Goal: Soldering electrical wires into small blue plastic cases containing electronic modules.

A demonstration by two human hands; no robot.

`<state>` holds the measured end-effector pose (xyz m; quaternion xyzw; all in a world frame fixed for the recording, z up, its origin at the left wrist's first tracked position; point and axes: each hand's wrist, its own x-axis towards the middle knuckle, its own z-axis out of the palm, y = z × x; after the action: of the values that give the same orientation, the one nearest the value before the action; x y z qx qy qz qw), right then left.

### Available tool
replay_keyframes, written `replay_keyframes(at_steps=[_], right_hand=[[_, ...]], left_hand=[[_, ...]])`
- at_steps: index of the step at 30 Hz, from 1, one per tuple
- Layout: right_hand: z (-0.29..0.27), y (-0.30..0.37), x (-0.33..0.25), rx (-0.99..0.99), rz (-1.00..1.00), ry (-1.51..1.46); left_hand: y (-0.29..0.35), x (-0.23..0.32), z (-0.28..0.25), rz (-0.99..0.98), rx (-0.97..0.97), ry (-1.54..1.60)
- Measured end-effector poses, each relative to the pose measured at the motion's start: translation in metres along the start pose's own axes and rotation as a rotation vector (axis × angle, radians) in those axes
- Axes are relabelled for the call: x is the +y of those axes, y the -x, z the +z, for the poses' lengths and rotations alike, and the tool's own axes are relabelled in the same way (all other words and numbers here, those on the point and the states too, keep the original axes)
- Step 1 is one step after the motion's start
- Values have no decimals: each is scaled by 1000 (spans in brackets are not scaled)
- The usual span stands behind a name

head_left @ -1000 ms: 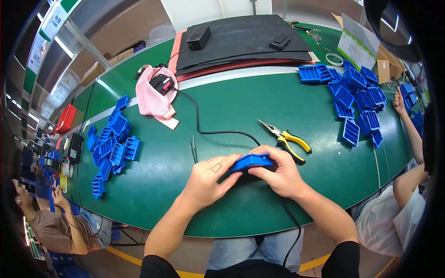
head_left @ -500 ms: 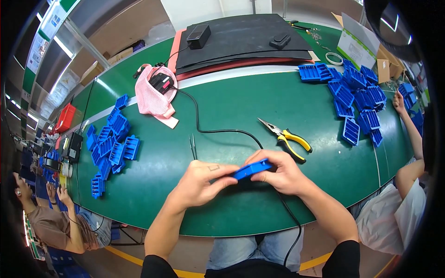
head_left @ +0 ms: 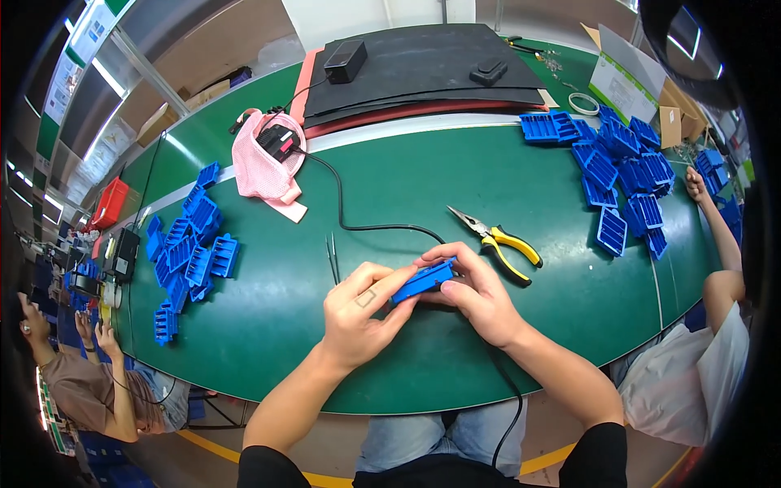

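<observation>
Blue part (head_left: pixel 421 282) held between both sets of fingers, over the table (head_left: pixel 407 183).
Left fingers (head_left: pixel 389 287) grip its left end; right fingers (head_left: pixel 467 260), its right. Part slants, right end farther out. Tweezers (head_left: pixel 336 264) just beyond the left fingers; pliers (head_left: pixel 493 238) beyond and right of the right fingers, handles spread. Cable (head_left: pixel 342 213) passes behind the right fingers. Blue piles well apart from the fingers: one left (head_left: pixel 197 215), one right (head_left: pixel 622 169).

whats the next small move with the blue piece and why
Perhaps turn the blue piece straight between the fingers: the left hand and right hand both hold it, and it slants, its right end higher in the picture.
</observation>
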<state>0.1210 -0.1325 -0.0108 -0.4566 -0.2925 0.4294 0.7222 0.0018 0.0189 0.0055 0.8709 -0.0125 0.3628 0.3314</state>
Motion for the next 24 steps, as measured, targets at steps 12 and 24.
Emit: replay_keyframes(at_steps=[12,24], right_hand=[[0,1,12,39,-22,-57],[3,2,12,27,-66,-21]], left_hand=[[6,0,9,73,-6,-42],[4,-1,8,-463,-50,567]])
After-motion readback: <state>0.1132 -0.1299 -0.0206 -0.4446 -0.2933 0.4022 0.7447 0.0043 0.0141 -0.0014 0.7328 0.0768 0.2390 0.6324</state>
